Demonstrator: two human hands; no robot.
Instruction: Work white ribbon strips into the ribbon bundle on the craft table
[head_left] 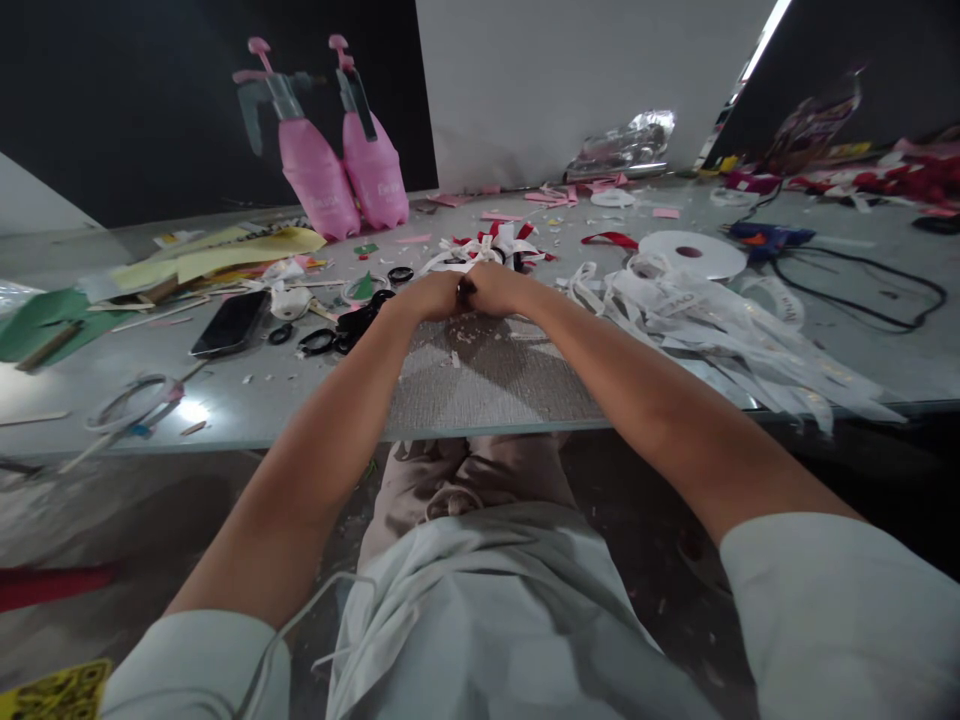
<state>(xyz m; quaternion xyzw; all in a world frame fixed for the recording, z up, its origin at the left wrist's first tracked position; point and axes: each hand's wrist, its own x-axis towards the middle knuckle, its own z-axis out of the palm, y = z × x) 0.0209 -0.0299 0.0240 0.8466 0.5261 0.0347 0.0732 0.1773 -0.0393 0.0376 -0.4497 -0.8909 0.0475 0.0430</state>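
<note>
Two spray bottles [341, 170] are pink with grey triggers (the caps pink too). Left of them, paper sheets [225, 258] are pale yellow and a card [45, 315] is green. Right of the bottles, ribbon strips [720, 320] are white, some scraps [517, 235] red. The phone [229, 322] is black, the desk [862, 340] pale grey, the mat [487, 375] grey woven.

A craft workshop: ribbon scraps [720, 320], glue gun [769, 238], spray bottles [341, 170].
</note>
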